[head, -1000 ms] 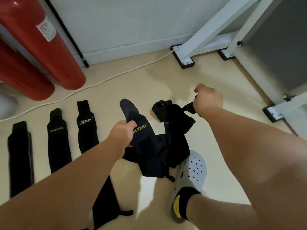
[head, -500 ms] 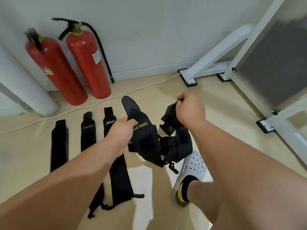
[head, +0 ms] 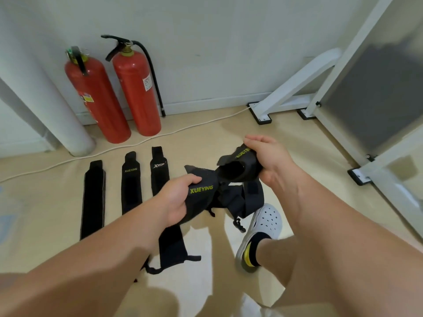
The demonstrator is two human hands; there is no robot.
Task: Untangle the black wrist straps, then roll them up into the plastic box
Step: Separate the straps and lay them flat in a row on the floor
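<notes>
1. Head cam looks down at a beige floor [head: 206,140] that meets a white wall [head: 206,53]. A red hose extinguisher [head: 137,88] stands against that wall.
2. Just left of the hose extinguisher is a second extinguisher [head: 96,94], and further left a fat white column [head: 45,106]. A white cable [head: 194,124] runs along the floor right in front of it.
3. Well to its right there's a white metal frame [head: 297,81] with a grey panel [head: 377,92], feet on the floor.
4. In front of the hose extinguisher, three straps lie flat side by side, not touching: a plain strap [head: 92,197], a XUEYING strap [head: 131,181] and an XTEP strap [head: 160,170].
5. Closer to the camera than those, the tangled straps [head: 240,197] hang off the floor between both hands. The left hand [head: 176,200] is clenched round a wide end printed XUEYING, and the right hand [head: 272,163] grips another XUEYING end.
6. One loose strap [head: 171,245] lies on the floor under the left forearm, and a white clog [head: 265,223] sits just below the tangle.
</notes>
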